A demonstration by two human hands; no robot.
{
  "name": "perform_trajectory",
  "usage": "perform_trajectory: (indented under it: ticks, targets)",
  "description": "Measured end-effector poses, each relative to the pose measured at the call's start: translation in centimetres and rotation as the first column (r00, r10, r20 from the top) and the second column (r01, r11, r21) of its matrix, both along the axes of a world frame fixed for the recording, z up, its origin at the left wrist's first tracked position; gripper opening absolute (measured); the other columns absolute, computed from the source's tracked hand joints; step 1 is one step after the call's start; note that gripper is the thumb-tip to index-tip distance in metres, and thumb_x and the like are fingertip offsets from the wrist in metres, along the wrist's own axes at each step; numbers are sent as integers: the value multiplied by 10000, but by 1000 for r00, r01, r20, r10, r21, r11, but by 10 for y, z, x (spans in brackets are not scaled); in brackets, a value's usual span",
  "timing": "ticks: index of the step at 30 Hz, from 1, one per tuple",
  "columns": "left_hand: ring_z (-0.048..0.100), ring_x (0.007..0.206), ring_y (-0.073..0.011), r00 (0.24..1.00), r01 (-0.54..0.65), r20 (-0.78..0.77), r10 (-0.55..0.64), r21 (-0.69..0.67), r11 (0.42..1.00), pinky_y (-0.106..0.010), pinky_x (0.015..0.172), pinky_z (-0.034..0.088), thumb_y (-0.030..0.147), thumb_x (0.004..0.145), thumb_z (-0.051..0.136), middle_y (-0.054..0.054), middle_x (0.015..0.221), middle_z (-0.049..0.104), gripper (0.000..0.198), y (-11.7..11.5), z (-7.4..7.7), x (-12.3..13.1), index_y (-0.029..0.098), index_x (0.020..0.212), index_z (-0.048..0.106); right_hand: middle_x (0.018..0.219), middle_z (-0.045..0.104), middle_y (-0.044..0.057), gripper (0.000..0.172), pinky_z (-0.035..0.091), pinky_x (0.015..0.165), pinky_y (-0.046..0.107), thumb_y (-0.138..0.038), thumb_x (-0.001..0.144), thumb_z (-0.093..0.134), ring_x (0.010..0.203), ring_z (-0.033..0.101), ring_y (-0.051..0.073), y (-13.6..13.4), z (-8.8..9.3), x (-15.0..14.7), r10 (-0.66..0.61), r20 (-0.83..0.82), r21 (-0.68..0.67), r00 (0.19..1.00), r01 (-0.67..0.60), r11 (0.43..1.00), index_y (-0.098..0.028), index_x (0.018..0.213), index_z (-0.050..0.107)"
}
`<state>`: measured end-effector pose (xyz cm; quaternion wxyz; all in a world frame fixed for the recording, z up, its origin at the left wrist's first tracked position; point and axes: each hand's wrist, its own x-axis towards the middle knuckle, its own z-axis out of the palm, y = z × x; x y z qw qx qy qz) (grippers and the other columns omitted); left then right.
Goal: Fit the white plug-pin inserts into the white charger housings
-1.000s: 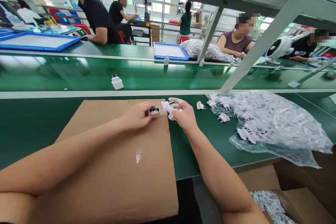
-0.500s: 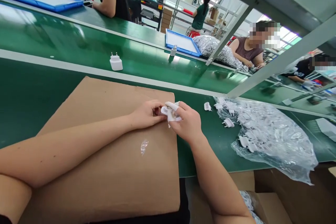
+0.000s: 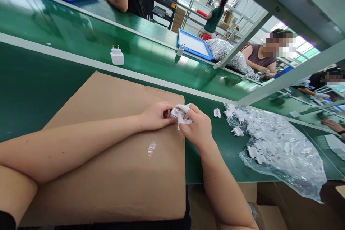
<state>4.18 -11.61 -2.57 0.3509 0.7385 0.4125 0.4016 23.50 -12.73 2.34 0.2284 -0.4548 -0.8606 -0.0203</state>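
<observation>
Over the right edge of a brown cardboard sheet [image 3: 121,183], my two hands meet at a small white charger piece [image 3: 174,113]. My left hand [image 3: 157,115] pinches it from the left side. Closed around its other side is my right hand [image 3: 198,124], with white finger covers on the thumb and fingers. The fingers partly hide the piece, so its full shape does not show. Just right of my right hand, a loose white plug piece [image 3: 217,113] lies on the green bench, and another plug piece [image 3: 237,131] lies nearer the bag.
A clear plastic bag [image 3: 291,147] full of white plug pieces spreads over the bench at right. Two white chargers, one at left [image 3: 117,55] and one farther off [image 3: 180,50], stand on the green belt. Metal posts rise beyond, and co-workers sit across the line.
The view has shifted slightly, so the scene sits a little differently. The white piece now shows a rounded face toward me between my fingers. Both hands stay together on it.
</observation>
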Motion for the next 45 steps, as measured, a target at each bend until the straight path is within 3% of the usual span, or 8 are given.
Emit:
perform_trajectory:
  ticks: [7, 19, 24, 28, 33, 37, 42, 45]
  targets:
    - [539, 716, -183, 1000, -5, -25, 5, 4, 1000, -299, 641, 445, 436, 840, 679, -29, 797, 607, 265, -1, 1, 0, 182, 919, 676, 831, 613, 29, 343, 299, 544, 260, -200, 712, 546, 622, 487, 138, 1, 6, 0, -10, 57, -13, 998, 10, 1000, -224, 993, 741]
    - [530, 700, -180, 1000, -7, 5, 8, -10, 1000, -294, 619, 435, 458, 820, 691, -24, 783, 601, 288, 1, -2, 0, 187, 916, 685, 883, 647, 23, 338, 296, 553, 268, -174, 711, 541, 650, 529, 139, 4, 12, 1, 57, 111, -37, 992, -53, 998, -227, 993, 719]
    - [542, 713, -182, 1000, 3, -8, -3, -12, 1000, -297, 622, 444, 421, 830, 656, -32, 802, 610, 244, 1, -1, 0, 184, 883, 675, 847, 629, 28, 201, 259, 544, 274, -203, 737, 533, 630, 487, 138, 3, 8, -5, 38, 124, 42, 992, -43, 998, -217, 858, 693]
    - [547, 708, -182, 1000, -18, -6, 18, -4, 1000, -299, 627, 448, 432, 827, 670, -31, 800, 617, 258, 0, 0, 0, 185, 898, 685, 866, 631, 21, 234, 257, 535, 265, -213, 741, 538, 618, 472, 132, 3, 7, -4, 24, 100, 11, 995, -25, 1000, -225, 917, 691]
    - [546, 700, -175, 1000, 7, 5, -7, 2, 1000, -293, 635, 444, 418, 838, 676, -20, 804, 628, 248, -1, 2, 0, 194, 944, 693, 787, 597, 14, 99, 235, 520, 268, -209, 729, 544, 586, 443, 124, 3, 7, -1, 8, 122, 15, 993, -10, 1000, -213, 755, 640]
    - [554, 708, -177, 998, 19, -67, -17, 40, 999, -290, 644, 444, 393, 876, 644, -13, 843, 631, 296, -4, 4, 0, 221, 1116, 658, 807, 613, 19, 139, 241, 522, 268, -212, 747, 541, 609, 477, 133, 1, 4, -3, -30, 126, 16, 992, 29, 999, -219, 803, 669]
    - [598, 868, -220, 975, -12, -213, 54, 196, 981, -309, 735, 460, 326, 928, 569, -47, 933, 649, 235, -8, 3, 1, 208, 1122, 630, 835, 641, 29, 318, 243, 533, 285, -223, 812, 528, 676, 541, 160, -3, 5, -6, -70, 130, 42, 989, 65, 997, -244, 1073, 707]
    - [608, 882, -219, 976, -23, -206, 65, 198, 980, -316, 769, 468, 313, 931, 581, -37, 960, 659, 263, -8, 1, 2, 222, 1175, 619, 837, 650, 37, 293, 223, 524, 294, -224, 804, 534, 672, 542, 163, -4, 8, -7, -70, 154, 36, 986, 65, 997, -237, 1033, 715]
